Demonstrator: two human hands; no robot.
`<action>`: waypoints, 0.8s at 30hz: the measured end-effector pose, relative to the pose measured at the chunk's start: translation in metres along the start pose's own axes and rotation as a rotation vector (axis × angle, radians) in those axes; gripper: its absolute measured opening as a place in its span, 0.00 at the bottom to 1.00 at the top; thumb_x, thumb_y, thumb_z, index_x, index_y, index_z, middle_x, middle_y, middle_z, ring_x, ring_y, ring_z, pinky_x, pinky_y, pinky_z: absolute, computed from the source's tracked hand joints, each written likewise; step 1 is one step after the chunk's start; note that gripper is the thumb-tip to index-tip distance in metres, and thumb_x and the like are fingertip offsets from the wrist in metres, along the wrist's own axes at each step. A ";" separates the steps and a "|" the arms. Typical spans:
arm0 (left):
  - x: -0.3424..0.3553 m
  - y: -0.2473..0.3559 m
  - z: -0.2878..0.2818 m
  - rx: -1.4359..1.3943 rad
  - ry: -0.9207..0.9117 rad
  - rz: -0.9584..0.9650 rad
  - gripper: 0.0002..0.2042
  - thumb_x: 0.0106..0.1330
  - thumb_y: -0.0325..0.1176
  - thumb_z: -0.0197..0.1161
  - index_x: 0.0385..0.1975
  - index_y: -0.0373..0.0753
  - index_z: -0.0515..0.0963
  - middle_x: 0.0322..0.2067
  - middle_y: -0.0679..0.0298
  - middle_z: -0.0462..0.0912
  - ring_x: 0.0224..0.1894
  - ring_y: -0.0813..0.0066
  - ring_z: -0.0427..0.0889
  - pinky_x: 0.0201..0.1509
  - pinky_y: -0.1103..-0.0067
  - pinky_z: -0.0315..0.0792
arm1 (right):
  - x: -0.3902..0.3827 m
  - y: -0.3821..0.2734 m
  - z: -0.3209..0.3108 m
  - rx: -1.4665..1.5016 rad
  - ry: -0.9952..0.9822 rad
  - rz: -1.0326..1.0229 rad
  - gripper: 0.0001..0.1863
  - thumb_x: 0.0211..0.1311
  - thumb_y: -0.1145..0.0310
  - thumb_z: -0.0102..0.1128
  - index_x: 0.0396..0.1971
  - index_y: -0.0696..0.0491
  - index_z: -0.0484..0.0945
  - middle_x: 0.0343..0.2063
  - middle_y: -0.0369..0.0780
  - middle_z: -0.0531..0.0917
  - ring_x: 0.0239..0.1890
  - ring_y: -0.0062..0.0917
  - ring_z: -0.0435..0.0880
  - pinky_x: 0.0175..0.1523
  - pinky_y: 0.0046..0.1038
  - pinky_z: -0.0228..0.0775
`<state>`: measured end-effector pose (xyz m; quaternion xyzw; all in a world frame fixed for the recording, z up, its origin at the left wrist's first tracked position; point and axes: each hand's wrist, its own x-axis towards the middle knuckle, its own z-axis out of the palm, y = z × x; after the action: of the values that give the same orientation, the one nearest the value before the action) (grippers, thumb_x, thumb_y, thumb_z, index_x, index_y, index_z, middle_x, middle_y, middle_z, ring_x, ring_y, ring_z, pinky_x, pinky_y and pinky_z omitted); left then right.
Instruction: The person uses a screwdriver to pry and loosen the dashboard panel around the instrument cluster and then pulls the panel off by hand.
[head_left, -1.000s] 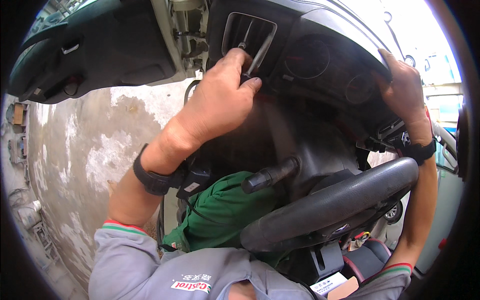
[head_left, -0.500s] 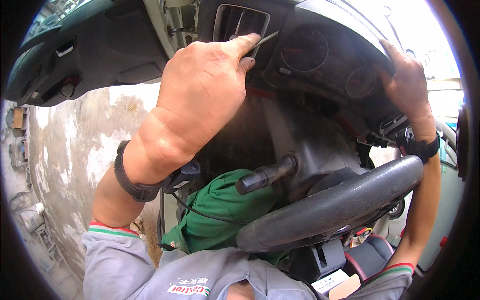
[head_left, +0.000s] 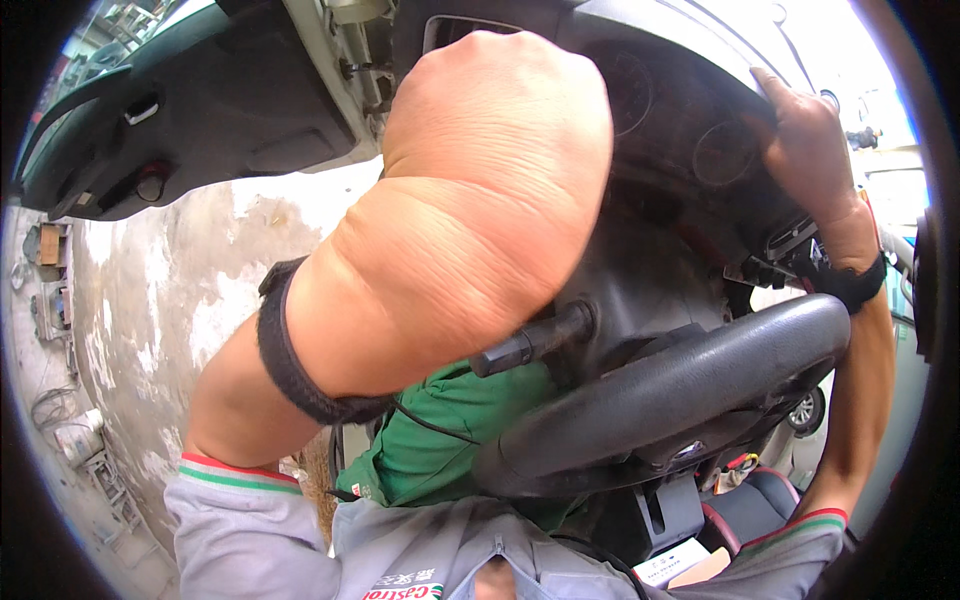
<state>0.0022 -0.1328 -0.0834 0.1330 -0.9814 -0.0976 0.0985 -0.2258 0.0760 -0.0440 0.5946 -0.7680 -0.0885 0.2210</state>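
- Dark grey plastic instrument cluster housing sits up top, above the black round steering wheel.
- Right hand on housing's right edge, fingers curled over it, gripping.
- Left hand raised close to the camera, back of hand showing; fingers hidden, can't tell their state.
- Black wristband on left wrist.
- Black column stalk lever pokes out under left hand.
- Green cloth below the wheel.
- Open dark car door panel upper left.

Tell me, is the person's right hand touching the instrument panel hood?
Touching. The head view shows the right hand laid on the dark instrument panel hood, fingers curled over its upper edge.
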 end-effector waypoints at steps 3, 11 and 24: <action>-0.002 -0.028 0.022 -0.050 0.225 0.147 0.08 0.64 0.27 0.59 0.38 0.36 0.84 0.31 0.51 0.86 0.37 0.53 0.86 0.45 0.65 0.80 | -0.004 0.002 0.002 0.042 -0.026 0.032 0.18 0.58 0.75 0.65 0.49 0.63 0.82 0.30 0.56 0.85 0.34 0.47 0.88 0.44 0.40 0.79; -0.001 -0.071 0.056 -0.493 0.218 0.116 0.14 0.65 0.25 0.61 0.50 0.33 0.84 0.42 0.44 0.86 0.43 0.59 0.89 0.51 0.75 0.79 | -0.005 0.002 0.000 0.007 -0.064 0.075 0.22 0.55 0.73 0.70 0.52 0.61 0.81 0.34 0.55 0.86 0.38 0.47 0.87 0.46 0.41 0.77; -0.005 -0.099 0.097 -0.833 0.208 0.176 0.18 0.69 0.24 0.62 0.59 0.39 0.80 0.46 0.56 0.89 0.44 0.78 0.86 0.49 0.80 0.79 | -0.005 0.005 0.001 -0.041 -0.031 0.023 0.21 0.58 0.69 0.69 0.51 0.59 0.82 0.27 0.53 0.85 0.32 0.45 0.87 0.43 0.41 0.78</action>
<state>0.0099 -0.2087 -0.1989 0.0068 -0.8508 -0.4623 0.2500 -0.2298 0.0824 -0.0439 0.5797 -0.7761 -0.1107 0.2220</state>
